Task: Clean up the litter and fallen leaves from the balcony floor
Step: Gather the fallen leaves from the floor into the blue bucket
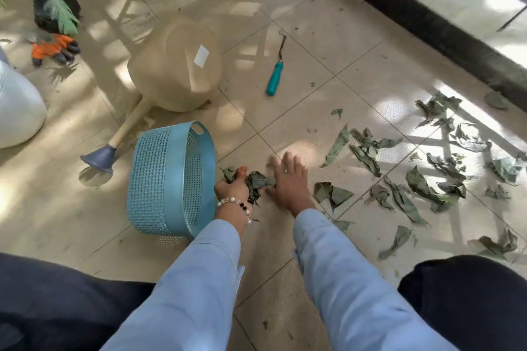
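Plenty of work is still lying on the balcony floor point(328, 65): a wide scatter of dry leaves point(422, 168) is spreading across the tiles to the person's right, well apart from the blue basket point(168, 179), which is tipped on its side with nothing showing inside it. Just beside its mouth, the left hand point(231, 186) is clutching a small bunch of leaves point(258, 182), fingers curled round it, while the right hand point(289, 179), blurred, fingers spread flat, is pressing against that bunch. I'd say it's only beginning.
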Demonstrator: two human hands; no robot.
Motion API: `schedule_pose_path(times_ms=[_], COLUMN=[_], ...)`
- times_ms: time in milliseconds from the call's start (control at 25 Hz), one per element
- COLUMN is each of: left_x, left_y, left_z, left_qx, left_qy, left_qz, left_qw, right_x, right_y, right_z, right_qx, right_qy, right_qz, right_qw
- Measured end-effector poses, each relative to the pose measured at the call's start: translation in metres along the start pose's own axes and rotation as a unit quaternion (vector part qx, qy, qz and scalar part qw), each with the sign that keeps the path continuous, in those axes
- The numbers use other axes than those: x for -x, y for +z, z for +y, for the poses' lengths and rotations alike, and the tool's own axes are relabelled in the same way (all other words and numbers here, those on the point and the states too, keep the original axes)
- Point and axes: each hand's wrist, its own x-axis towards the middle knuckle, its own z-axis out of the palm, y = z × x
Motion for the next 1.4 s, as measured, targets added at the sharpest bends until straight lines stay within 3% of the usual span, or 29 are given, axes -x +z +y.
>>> schedule_pose_path(times_ms=[240, 360, 480, 640, 720, 760, 840, 880, 920, 960, 1120, 1280, 1360, 1400], left_x=[-0.006, -0.002, 0.003, -0.002, 0.003, 0.008, 0.015, 0.021, 0.026, 0.031, 0.041, 0.023, 0.010, 0.010], left_y=[-0.008, -0.010, -0.010, -0.014, -0.018, -0.020, -0.022, -0.022, -0.021, -0.021, -0.022, -0.036, -0.045, -0.046], left_z=[0.004, 0.002, -0.003, -0.010, -0.013, -0.015, -0.019, -0.020, -0.020, -0.017, 0.000, -0.004, -0.015, -0.015], left_qx=[-0.030, -0.010, -0.037, -0.019, -0.027, -0.028, -0.025, -0.014, -0.004, 0.005, 0.043, 0.035, 0.013, 0.014], left_qy=[0.020, -0.002, -0.001, -0.011, -0.008, -0.006, -0.020, -0.029, -0.032, -0.030, -0.016, -0.047, -0.060, -0.055], left_qz=[0.027, 0.007, 0.006, -0.022, -0.024, -0.024, -0.023, -0.026, -0.028, -0.026, -0.056, -0.053, 0.015, 0.037], left_qw=[0.999, 1.000, 0.999, 1.000, 0.999, 0.999, 0.999, 0.999, 0.999, 0.999, 0.997, 0.997, 0.998, 0.998], right_x=[0.014, 0.019, 0.042, 0.062, 0.056, 0.051, 0.052, 0.054, 0.058, 0.064, 0.095, 0.092, 0.082, 0.078], right_y=[0.020, 0.009, 0.010, 0.015, -0.003, -0.016, -0.041, -0.048, -0.050, -0.048, -0.039, -0.032, -0.027, -0.030], right_z=[-0.001, 0.036, 0.040, 0.027, 0.028, 0.026, 0.009, -0.007, -0.026, -0.046, -0.094, -0.079, -0.072, -0.069], right_qx=[0.112, 0.096, 0.047, -0.055, -0.166, -0.307, -0.614, -0.701, -0.725, -0.707, -0.525, -0.246, -0.175, -0.232], right_qy=[-0.186, -0.103, -0.035, 0.028, 0.076, 0.128, 0.182, 0.178, 0.172, 0.168, 0.100, -0.075, -0.111, -0.095], right_qz=[0.013, 0.034, -0.008, 0.084, 0.098, 0.099, 0.101, 0.099, 0.093, 0.093, 0.164, 0.062, -0.008, -0.042], right_qw=[0.976, 0.989, 0.998, 0.995, 0.978, 0.938, 0.761, 0.684, 0.660, 0.681, 0.829, 0.964, 0.978, 0.967])
